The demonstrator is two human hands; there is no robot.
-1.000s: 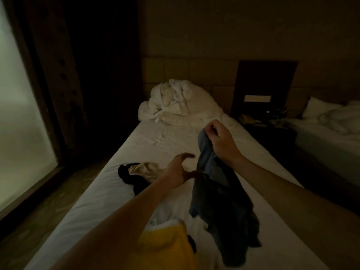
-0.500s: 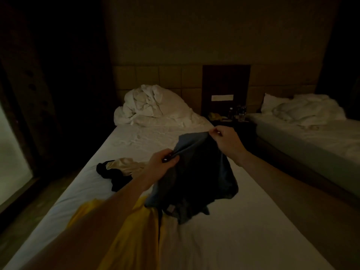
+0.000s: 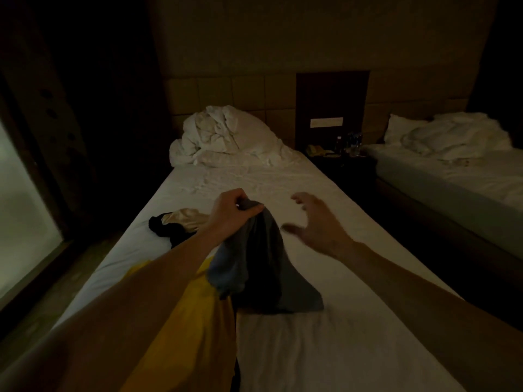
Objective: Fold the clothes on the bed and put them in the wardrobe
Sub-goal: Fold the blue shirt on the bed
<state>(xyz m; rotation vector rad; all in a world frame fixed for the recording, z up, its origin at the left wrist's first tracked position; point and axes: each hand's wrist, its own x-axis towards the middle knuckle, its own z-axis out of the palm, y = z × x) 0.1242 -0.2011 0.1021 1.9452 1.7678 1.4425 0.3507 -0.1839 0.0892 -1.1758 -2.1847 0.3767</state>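
Honestly, the risk was simple: I held the dark grey-blue cotton garment by one bunched end only, so it could twist or fold on itself when I laid it down, and in this weak light I might not find its other corner. My left hand was closed around the top of this garment, with the cloth pinched between thumb and fingers. The rest of it hung down and its lower part lay on the white sheet of the bed, near the middle. My right hand was open, fingers spread, just beside the cloth on its right and not touching it. A yellow garment lay under my left forearm toward the near left edge, touching the dark one. A black and cream piece of clothing waited near the left edge, farther up. The wardrobe was not visible.
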